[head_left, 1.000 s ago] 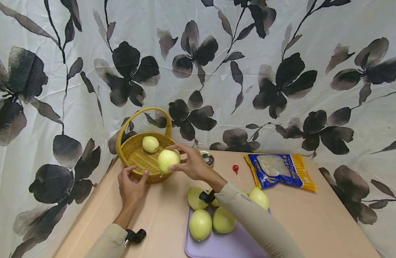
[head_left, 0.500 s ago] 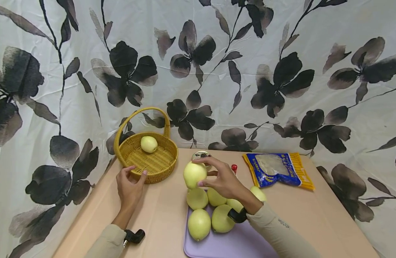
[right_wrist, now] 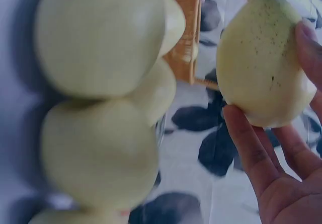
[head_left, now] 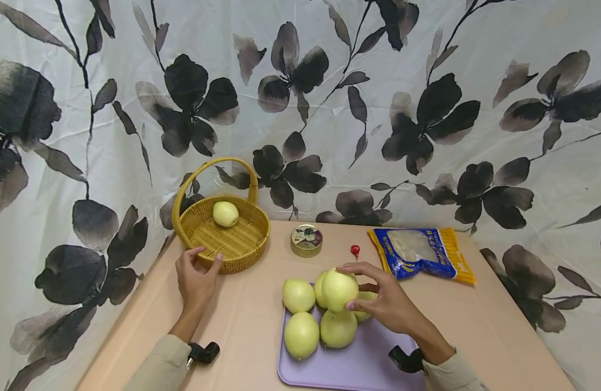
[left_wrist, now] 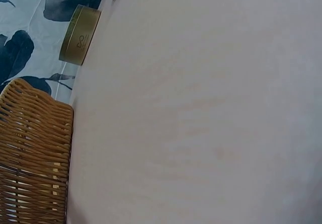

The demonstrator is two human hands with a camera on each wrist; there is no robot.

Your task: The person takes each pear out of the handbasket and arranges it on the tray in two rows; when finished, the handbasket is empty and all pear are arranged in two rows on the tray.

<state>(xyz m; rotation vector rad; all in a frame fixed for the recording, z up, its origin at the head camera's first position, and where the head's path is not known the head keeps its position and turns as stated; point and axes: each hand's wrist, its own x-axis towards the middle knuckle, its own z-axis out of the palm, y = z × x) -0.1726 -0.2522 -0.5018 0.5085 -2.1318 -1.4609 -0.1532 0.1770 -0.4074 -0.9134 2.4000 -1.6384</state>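
Observation:
In the head view my right hand (head_left: 386,298) holds a pale yellow-green pear (head_left: 340,290) between thumb and fingers, raised over the pears on the purple tray (head_left: 310,374). The right wrist view shows this held pear (right_wrist: 266,63) with its stem upward and brown specks on its skin. Several other pears (head_left: 301,335) sit on the tray. My left hand (head_left: 198,279) has its thumb and fingers at the near rim of the yellow wicker basket (head_left: 237,263), which stands at the back left with one pear (head_left: 225,214) inside.
Behind the tray stands a round tin (head_left: 306,241). A red lollipop (head_left: 355,250) lies to its right, beside a blue and yellow packet (head_left: 423,254). A floral cloth (head_left: 349,125) hangs along the table's back edge.
My right hand has carried the pear from over the basket rightward to above the tray. One pear stays in the basket, and the left hand keeps its place at the rim.

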